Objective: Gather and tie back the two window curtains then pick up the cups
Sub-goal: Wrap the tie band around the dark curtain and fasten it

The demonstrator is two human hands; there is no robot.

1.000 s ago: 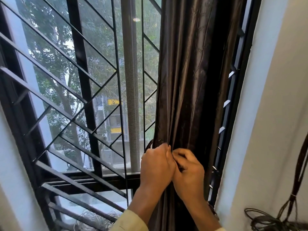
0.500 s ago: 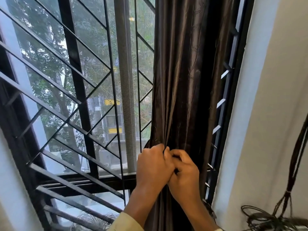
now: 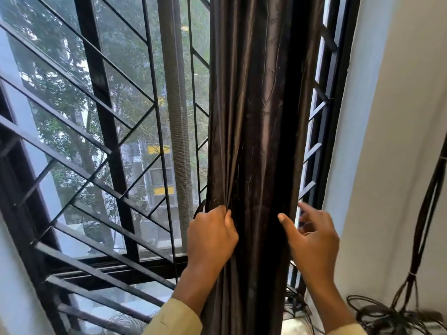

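In the head view, the dark curtain (image 3: 256,122) is being held bunched at the right of the window grille (image 3: 106,131), its folds being gripped by the left hand (image 3: 211,238). The right hand (image 3: 312,240), pressed against the left a moment ago, is being drawn off rightward, fingers spread and holding nothing. A tie is possibly being sought, but none is clearly being shown, so the tying is being judged unfinished.

Left hand (image 3: 211,238), forearm raised, fingers curled round gathered folds at the left edge of the curtain (image 3: 256,117); right hand (image 3: 312,238) level with it at the curtain's right edge, fingers loosely spread, thumb extended, holding nothing.
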